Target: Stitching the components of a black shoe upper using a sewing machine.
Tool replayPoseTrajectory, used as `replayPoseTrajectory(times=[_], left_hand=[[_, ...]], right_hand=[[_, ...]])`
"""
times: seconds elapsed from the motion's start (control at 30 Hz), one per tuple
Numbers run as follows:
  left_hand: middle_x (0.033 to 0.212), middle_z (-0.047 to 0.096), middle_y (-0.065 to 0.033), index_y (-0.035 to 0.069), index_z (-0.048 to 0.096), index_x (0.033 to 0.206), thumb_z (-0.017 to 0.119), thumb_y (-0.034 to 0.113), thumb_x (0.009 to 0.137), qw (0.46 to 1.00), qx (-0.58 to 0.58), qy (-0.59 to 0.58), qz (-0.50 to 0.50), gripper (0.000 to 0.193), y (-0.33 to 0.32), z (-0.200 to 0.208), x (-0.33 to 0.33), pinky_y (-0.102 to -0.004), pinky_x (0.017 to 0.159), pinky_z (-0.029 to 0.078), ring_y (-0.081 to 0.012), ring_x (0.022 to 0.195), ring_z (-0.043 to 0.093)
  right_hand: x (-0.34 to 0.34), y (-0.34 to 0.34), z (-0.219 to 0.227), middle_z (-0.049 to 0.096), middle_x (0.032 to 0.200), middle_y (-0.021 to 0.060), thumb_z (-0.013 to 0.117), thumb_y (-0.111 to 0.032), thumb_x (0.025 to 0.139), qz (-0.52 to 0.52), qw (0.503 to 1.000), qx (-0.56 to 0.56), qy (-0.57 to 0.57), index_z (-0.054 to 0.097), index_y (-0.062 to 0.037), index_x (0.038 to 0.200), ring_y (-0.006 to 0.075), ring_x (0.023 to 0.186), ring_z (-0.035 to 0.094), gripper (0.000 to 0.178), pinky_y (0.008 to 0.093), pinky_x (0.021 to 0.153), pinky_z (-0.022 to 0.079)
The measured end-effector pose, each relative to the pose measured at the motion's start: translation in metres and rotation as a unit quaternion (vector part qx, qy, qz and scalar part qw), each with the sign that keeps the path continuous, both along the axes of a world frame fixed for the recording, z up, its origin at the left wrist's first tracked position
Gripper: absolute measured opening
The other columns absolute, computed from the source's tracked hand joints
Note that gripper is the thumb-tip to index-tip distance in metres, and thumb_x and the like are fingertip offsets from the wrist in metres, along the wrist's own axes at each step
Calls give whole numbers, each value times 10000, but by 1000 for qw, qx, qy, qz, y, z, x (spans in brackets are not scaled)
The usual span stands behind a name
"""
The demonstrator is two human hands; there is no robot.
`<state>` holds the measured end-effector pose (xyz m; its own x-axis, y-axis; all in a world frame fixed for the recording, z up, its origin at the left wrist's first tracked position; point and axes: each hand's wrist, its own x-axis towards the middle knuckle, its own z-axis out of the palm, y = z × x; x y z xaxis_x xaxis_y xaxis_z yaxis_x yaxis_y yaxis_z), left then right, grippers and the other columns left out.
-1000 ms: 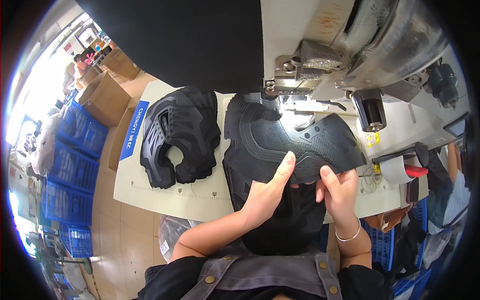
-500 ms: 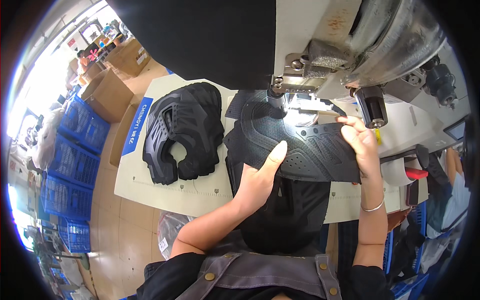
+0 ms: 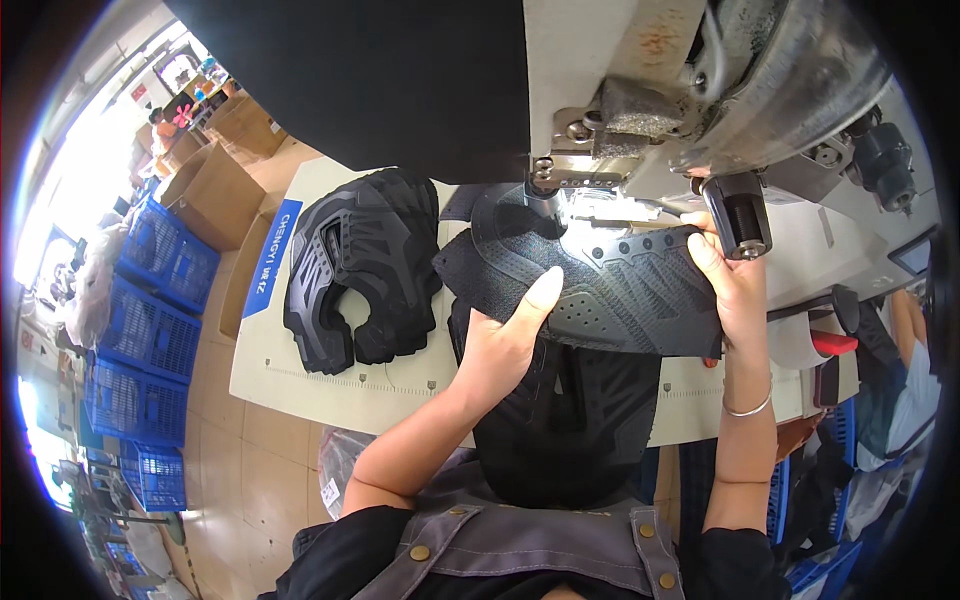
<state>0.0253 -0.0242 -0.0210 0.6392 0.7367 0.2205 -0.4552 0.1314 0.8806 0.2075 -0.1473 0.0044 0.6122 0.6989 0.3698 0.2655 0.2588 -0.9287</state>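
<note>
A black shoe upper [image 3: 600,300] lies flat under the lit head of a sewing machine [image 3: 590,110]. My left hand [image 3: 515,330] grips its near left edge, thumb on top and the other fingers hidden beneath. At the right end my right hand [image 3: 725,275] pinches the upper between thumb and fingers. The presser area [image 3: 545,195] sits over its far left part, beside a row of eyelets. Below it, more black uppers [image 3: 565,430] hang over the table's front edge toward my lap. To the left rests a stack of curved black uppers [image 3: 365,260].
The pale machine table [image 3: 290,385] has a ruler along its front edge. A black cylindrical machine part [image 3: 738,215] hangs close to my right hand. Blue plastic crates [image 3: 145,320] and cardboard boxes [image 3: 212,195] stand on the left floor. A person [image 3: 162,130] sits far off.
The upper has turned slightly and shifted a little left and away from me under the machine head. Both hands have moved with it, still gripping.
</note>
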Motion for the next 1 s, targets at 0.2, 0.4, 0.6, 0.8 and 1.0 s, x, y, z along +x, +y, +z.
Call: replayPoseTrajectory(times=[0.2,0.4,0.6,0.8,1.0], left_hand=[[922,588,-11,4,566,974,542,80,850,998,38,57,-8,147,8,9,-3,-238,774,421,-85,832,535],[913,574,-9,13,550,995,534,68,841,999,14,42,-30,165,20,13,0,-235,767,422,-88,828,532],[874,567,3,17,551,995,535,98,842,997,11,50,-53,173,31,20,3,-222,731,423,-72,793,525],[698,571,43,31,592,836,493,184,879,994,5,99,-50,188,23,15,-6,-188,520,389,-29,572,483],[814,593,-1,0,578,939,509,151,884,987,-46,112,-105,174,-26,14,-19,-226,677,437,-54,757,514]], right_hand=[[-6,-3,-3,589,840,18,519,-38,840,-2,999,8,34,540,10,1009,33,747,515,177,155,691,400],[-14,-5,-5,595,820,33,499,-41,852,26,997,5,76,504,-1,1011,47,735,528,164,163,686,408],[-25,-10,-5,621,820,67,485,-40,864,40,994,6,106,475,-7,1018,66,726,559,158,176,666,434],[-43,-19,-7,627,812,87,482,-39,869,51,990,-3,129,439,-16,1041,70,710,568,179,174,626,444],[-72,-29,-10,519,597,42,506,-66,867,52,988,-56,133,383,-20,1066,85,418,482,239,179,390,366]])
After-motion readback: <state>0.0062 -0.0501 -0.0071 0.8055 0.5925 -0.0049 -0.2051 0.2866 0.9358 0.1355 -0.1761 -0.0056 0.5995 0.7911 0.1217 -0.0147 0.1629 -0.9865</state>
